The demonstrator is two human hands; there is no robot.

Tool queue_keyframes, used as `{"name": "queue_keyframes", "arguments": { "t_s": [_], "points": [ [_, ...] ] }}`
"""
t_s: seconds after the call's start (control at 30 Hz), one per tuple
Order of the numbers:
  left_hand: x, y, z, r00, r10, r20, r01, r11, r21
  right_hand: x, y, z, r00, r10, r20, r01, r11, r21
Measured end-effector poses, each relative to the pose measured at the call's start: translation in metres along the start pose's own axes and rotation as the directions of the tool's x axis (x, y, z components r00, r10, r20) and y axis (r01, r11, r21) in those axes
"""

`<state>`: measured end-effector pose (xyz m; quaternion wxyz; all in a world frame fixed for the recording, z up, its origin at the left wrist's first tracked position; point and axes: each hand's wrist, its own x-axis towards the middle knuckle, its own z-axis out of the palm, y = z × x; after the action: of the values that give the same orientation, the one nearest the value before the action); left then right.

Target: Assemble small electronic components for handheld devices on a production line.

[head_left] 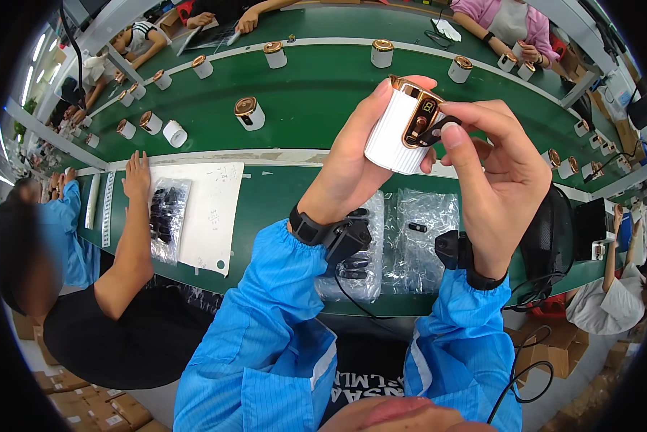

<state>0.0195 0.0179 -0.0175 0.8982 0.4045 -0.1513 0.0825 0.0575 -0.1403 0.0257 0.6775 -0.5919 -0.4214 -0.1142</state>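
White device (pixel 390 133) is positioned above the tabletop (pixel 280 209), tilted, its dark front panel (pixel 429 108) turned to the right. Left hand (pixel 341 155) is curled around the body, closed to the device's width. Right hand (pixel 507 169) pinches 1 black piece (pixel 439 132) between thumb and index finger, across the lower panel. Whether the piece is attached or only held there cannot be determined.

Caution: an angled push could scuff the glossy panel or make the piece slip. A loose left grip could let the device rotate or drop. The cable (pixel 344 291) at the left wrist could snag the bag beneath it.

Materials: the housing appears to be moulded plastic, rounded and vertically ribbed; the trim is polished copper-coloured. The black piece is smooth and elongated.

Below the hands lie 2 crinkled, transparent bags: the left bag (pixel 370 277) contains several black pieces; 1 small black part (pixel 416 227) shows at the right bag (pixel 428 263). Beyond the pale rail (pixel 280 157), similar copper-topped units (pixel 250 115) stand on a green strip (pixel 323 86).
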Motion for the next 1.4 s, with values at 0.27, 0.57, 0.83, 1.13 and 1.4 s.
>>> {"name": "queue_keyframes", "arguments": {
  "t_s": [0.27, 0.57, 0.83, 1.13, 1.4],
  "points": [
    [-0.001, -0.003, 0.005, 0.998, -0.022, -0.059, 0.023, 0.999, 0.023, 0.001, 0.005, -0.005, 0.992, 0.031, -0.119, -0.026, 0.999, 0.044],
    [-0.001, -0.001, 0.002, 0.999, -0.025, -0.023, 0.024, 0.999, -0.023, 0.000, 0.006, 0.004, 0.992, 0.121, 0.023, -0.123, 0.982, 0.140],
    [-0.002, 0.000, 0.004, 0.999, -0.029, -0.041, 0.030, 0.999, 0.035, -0.001, 0.008, 0.005, 0.997, 0.063, 0.053, -0.066, 0.996, 0.063],
    [-0.002, 0.000, 0.005, 0.999, -0.017, -0.049, 0.019, 0.999, 0.038, -0.001, 0.010, 0.007, 0.999, 0.015, 0.050, -0.014, 1.000, -0.028],
    [-0.001, -0.001, 0.009, 0.997, 0.000, -0.074, 0.008, 0.995, 0.101, 0.000, 0.009, 0.008, 0.999, -0.039, 0.011, 0.040, 0.994, -0.104]
  ]
}}
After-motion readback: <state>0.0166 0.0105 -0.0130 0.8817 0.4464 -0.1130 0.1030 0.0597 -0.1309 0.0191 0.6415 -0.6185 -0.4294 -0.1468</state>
